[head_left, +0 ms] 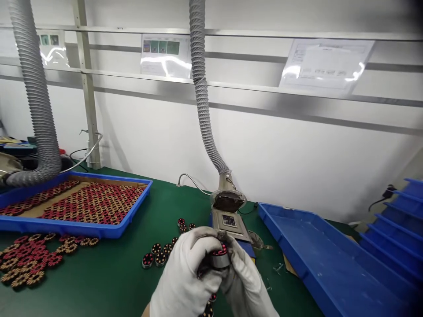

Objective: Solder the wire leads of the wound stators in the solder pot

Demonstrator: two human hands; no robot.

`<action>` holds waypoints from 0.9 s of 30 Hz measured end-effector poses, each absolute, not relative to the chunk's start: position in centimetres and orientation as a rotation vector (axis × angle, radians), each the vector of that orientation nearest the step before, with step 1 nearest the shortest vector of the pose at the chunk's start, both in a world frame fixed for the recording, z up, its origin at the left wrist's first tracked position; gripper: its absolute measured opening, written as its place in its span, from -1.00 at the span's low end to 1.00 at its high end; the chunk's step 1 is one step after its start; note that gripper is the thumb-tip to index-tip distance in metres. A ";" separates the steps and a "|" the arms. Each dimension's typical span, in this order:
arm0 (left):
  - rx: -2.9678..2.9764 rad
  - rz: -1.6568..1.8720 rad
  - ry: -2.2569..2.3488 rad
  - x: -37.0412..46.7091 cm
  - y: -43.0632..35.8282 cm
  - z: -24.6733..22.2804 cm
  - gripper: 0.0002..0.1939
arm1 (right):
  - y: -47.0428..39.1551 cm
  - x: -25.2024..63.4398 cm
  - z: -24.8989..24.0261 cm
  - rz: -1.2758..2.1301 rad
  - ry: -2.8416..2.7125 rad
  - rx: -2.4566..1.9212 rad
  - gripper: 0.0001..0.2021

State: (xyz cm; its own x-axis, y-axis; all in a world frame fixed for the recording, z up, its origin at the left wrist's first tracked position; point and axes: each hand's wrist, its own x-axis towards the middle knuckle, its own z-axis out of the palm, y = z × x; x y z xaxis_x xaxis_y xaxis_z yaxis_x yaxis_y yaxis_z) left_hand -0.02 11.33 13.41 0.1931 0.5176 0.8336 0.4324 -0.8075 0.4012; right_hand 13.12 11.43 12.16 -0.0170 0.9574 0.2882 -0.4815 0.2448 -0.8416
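So both gloved hands are bunched together low in the middle of the view. The left hand (185, 273) has its fingers (194, 246) curled tight around a small round motor part (220, 257), metal ring with red windings showing on top, and the right hand (246, 281) presses against the same part from the other side, fingers closed on it too. They hold it up off the bench (125, 277), just in front of the little fixture block (229, 222) under the grey extraction hose (203, 101).

Looks to me like the handling or checking step on one piece, right before it goes to that fixture. The next move probably needs a steady grip and the part kept level.

Left of the fixture sit a few loose rotors (160, 255), further left a blue tray (76, 202) packed with red wound pieces. Right of the fixture there's another blue tray (317, 255).
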 end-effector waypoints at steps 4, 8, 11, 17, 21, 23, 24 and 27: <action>2.434 1.721 0.918 -0.4 11.5 13.3 -0.62 | 10.8 12.5 12.3 1.310 -1.039 -0.567 -0.65; 2.328 1.670 0.933 -0.4 11.7 13.0 -0.57 | 10.6 12.5 12.1 1.380 -0.950 -0.535 -0.67; 2.348 1.689 0.928 -0.2 11.8 13.0 -0.63 | 10.6 12.5 12.0 1.382 -0.937 -0.519 -0.73; 2.197 1.627 0.877 -0.2 11.8 13.2 -0.60 | 11.6 12.9 11.8 1.300 -1.009 -0.601 -0.73; 2.263 1.547 0.870 -0.7 12.0 13.0 -0.60 | 11.9 14.9 12.0 1.028 -1.331 -0.690 -0.71; 2.294 1.532 0.854 -0.8 12.1 12.9 -0.58 | 11.7 15.6 12.1 0.928 -1.457 -0.742 -0.74; 2.310 1.528 0.838 -0.8 12.1 12.9 -0.58 | 11.6 15.8 12.2 0.876 -1.486 -0.756 -0.76; 2.409 1.545 0.810 -0.6 12.0 13.1 -0.65 | 11.5 15.3 12.1 0.830 -1.404 -0.727 -0.92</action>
